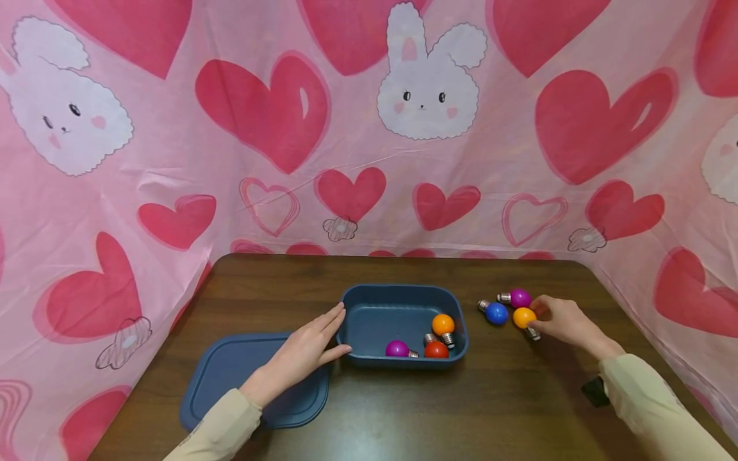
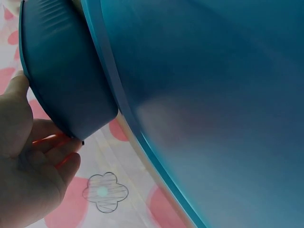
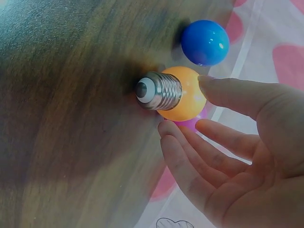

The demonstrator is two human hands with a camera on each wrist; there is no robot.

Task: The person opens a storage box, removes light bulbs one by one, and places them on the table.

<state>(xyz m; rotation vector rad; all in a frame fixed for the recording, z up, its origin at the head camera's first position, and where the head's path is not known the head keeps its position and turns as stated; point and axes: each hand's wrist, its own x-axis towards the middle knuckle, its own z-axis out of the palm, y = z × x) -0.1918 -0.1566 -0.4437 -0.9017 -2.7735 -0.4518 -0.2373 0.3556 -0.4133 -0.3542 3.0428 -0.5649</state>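
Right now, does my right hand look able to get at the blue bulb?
Probably not straight across: the neighbouring orange bulb sits between your right hand and the blue bulb. From above, though, the way looks free.

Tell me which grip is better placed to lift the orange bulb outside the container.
Right grip, likely: it is beside that orange bulb, while the left grip touches the container, farther off.

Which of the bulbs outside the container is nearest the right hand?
The orange bulb on the table, by the right hand. The right wrist view shows it foremost, with the purple bulb behind it and the blue bulb farther off.
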